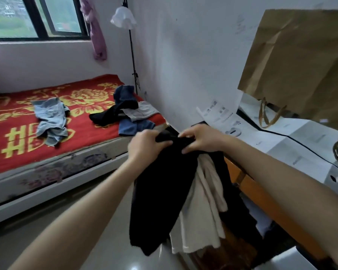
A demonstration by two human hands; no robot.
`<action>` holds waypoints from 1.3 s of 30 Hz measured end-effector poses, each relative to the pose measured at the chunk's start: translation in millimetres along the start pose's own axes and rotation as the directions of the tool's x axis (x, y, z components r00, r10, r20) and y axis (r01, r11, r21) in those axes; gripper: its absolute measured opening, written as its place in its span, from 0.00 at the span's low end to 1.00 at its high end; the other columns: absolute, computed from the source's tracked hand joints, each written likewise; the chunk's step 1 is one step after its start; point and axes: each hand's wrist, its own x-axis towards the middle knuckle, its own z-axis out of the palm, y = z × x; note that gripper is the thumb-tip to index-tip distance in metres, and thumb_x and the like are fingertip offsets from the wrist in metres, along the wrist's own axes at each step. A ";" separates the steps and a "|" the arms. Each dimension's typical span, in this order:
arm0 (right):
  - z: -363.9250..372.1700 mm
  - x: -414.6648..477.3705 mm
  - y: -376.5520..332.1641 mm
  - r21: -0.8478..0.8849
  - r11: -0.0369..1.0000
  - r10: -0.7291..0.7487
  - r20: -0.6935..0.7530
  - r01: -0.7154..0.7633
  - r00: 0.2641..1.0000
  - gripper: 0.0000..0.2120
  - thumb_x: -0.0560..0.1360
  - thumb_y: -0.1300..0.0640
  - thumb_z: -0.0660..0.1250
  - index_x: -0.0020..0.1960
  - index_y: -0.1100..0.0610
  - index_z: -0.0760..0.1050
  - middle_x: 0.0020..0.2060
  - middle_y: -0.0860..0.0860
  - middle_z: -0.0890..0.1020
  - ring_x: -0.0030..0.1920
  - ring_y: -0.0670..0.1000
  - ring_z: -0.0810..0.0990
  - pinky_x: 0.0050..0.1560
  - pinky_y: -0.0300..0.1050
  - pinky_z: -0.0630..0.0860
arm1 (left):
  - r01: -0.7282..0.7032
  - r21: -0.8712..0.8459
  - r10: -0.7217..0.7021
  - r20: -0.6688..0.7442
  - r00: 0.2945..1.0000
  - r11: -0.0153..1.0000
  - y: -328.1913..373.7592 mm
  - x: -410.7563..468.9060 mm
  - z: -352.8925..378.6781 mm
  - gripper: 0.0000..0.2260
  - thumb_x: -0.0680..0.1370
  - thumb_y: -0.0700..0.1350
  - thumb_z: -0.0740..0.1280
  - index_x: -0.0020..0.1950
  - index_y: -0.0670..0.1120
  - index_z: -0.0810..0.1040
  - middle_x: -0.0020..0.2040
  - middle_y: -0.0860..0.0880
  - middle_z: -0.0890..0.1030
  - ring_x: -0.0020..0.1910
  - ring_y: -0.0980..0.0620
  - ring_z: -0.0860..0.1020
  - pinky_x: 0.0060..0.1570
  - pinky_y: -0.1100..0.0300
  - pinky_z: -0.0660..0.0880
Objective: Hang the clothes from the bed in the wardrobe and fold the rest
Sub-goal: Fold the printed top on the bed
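A black garment (160, 191) hangs down in front of me. My left hand (144, 146) and my right hand (201, 139) both grip its top edge, close together. Behind it hangs a cream garment (201, 207), with more dark cloth to its right. On the bed (47, 117), which has a red and yellow flowered cover, lie light blue denim shorts (51, 119) on the left. A pile of dark blue, black and grey clothes (127, 110) sits at the bed's right end. No hanger shows in my hands.
A white unit (300, 145) stands at the right, with papers and a brown paper bag (300, 63) on top. An orange wooden edge (261, 199) runs below it. A floor lamp (123, 16) stands in the corner by the window (35, 16). The glossy floor (66, 230) lies below.
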 end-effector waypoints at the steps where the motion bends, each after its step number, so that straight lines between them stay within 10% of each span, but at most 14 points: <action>1: -10.7 10.5 -11.9 -0.020 1.000 -0.020 -0.049 0.019 0.999 0.20 0.69 0.56 0.75 0.60 0.56 0.78 0.52 0.53 0.82 0.53 0.49 0.78 0.52 0.41 0.71 | -0.050 0.037 0.052 -0.059 0.997 0.998 -2.5 11.8 -16.8 0.11 0.72 0.55 0.71 0.45 0.48 0.83 0.39 0.46 0.81 0.42 0.45 0.79 0.33 0.56 0.67; 19: -6.7 236.5 -162.3 -0.121 0.979 -0.188 -0.261 0.161 0.947 0.17 0.69 0.58 0.74 0.57 0.57 0.79 0.44 0.45 0.78 0.47 0.46 0.76 0.44 0.36 0.66 | -0.228 0.031 0.227 -0.282 0.932 0.973 -175.7 150.9 -178.7 0.07 0.72 0.53 0.71 0.46 0.53 0.84 0.31 0.58 0.71 0.34 0.54 0.71 0.27 0.62 0.59; 39: 114.8 634.6 -230.5 -0.039 0.913 -0.407 0.012 0.407 0.913 0.18 0.72 0.56 0.71 0.62 0.55 0.76 0.53 0.52 0.81 0.54 0.53 0.78 0.55 0.49 0.73 | 0.279 0.220 -0.194 -0.340 0.920 0.935 -473.3 334.1 -237.6 0.14 0.74 0.58 0.67 0.52 0.50 0.81 0.47 0.48 0.82 0.48 0.47 0.79 0.33 0.59 0.60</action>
